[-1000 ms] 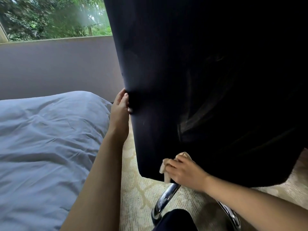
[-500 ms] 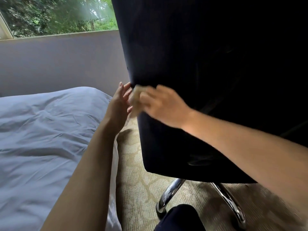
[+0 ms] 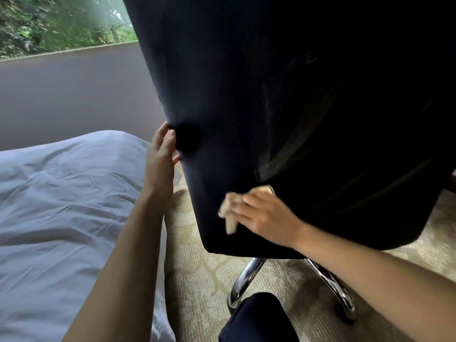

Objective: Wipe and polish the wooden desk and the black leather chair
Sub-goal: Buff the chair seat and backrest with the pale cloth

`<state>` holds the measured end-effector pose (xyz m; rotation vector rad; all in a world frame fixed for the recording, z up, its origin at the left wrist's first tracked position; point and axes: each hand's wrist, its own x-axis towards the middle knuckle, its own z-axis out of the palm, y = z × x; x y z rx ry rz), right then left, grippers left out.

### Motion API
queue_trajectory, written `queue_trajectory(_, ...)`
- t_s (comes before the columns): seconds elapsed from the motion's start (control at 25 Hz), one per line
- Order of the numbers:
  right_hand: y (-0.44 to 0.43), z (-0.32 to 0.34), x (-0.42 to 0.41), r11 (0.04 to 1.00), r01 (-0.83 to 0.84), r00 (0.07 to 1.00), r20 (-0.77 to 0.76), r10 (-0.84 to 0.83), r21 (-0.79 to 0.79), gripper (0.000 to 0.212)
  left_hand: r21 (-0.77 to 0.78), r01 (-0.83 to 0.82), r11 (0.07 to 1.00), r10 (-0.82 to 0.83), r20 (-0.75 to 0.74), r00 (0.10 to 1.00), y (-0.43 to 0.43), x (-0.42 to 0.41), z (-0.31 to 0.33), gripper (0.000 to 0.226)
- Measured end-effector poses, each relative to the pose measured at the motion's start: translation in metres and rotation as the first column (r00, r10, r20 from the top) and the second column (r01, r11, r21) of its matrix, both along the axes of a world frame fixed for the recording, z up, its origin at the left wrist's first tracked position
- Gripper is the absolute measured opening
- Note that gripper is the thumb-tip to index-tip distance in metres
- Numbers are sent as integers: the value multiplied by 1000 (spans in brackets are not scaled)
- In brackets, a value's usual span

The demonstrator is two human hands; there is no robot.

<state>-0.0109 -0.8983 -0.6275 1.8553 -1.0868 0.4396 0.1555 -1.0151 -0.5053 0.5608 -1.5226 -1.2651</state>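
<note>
Mid-frame, our left hand [image 3: 160, 154] grips the black chair [image 3: 271, 95] by its left edge. Lower center, our right hand [image 3: 266, 215] presses a beige cloth [image 3: 228, 211], seemingly pinched, against the chair's back.

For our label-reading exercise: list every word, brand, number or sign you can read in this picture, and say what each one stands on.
There are none to read. The chair, cloth, bedding, chrome legs and carpet show no lettering, label or number.
</note>
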Motion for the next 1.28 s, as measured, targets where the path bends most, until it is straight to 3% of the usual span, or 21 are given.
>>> queue_trajectory(0.08, 27, -49, -19, 992, 39, 998, -55, -32, 123, 24, -74, -32, 997, 29, -35, 999, 9, -8, -12, 46)
queue_trajectory(0.16, 48, -78, -36, 974, 42, 994, -107, -18, 222, 23, -90, -59, 994, 57, -24, 998, 18, -15, -38, 72)
queue_trajectory(0.24, 62, -88, -52, 946, 43, 984, -177, 15, 322, 18, -74, -112, 991, 116, 63, 991, 28, -21, -72, 96)
queue_trajectory(0.36, 67, -74, -65, 934, 18, 964, -253, 78, 357, 14, -50, -224, 973, 229, 224, 947, 53, -31, -109, 111)
queue_trajectory(0.44, 59, -45, -65, 964, -30, 973, -212, 89, 265, 11, -97, -298, 950, 313, 259, 914, 71, -44, -116, 107)
queue_trajectory(0.52, 47, 0, -61, 989, -84, 984, -146, 102, 126, 15, -243, -359, 901, 418, 263, 870, 83, -57, -109, 95)
queue_trajectory(0.68, 35, 98, -57, 987, -83, 987, -145, 63, -140, 19, -486, -291, 824, 448, 245, 860, 85, -70, -84, 68)
queue_trajectory(0.84, 33, 188, -64, 855, -24, 996, 58, 63, -519, 19, -600, -246, 761, 483, 271, 833, 78, -66, -74, 66)
queue_trajectory(0.96, 30, 201, -52, 788, 54, 962, 242, 123, -613, 20, -607, -223, 762, 487, 312, 816, 76, -64, -75, 72)
queue_trajectory(1.04, 29, 163, -47, 852, 39, 957, 264, 117, -522, 22, -617, -217, 756, 495, 322, 807, 74, -63, -75, 75)
queue_trajectory(1.16, 38, 76, -54, 973, -12, 981, 187, 57, -231, 19, -619, -214, 756, 499, 333, 800, 72, -62, -74, 82)
queue_trajectory(1.28, 57, -11, -73, 996, -55, 997, 62, 51, 65, 23, -600, -198, 775, 475, 347, 809, 73, -59, -72, 85)
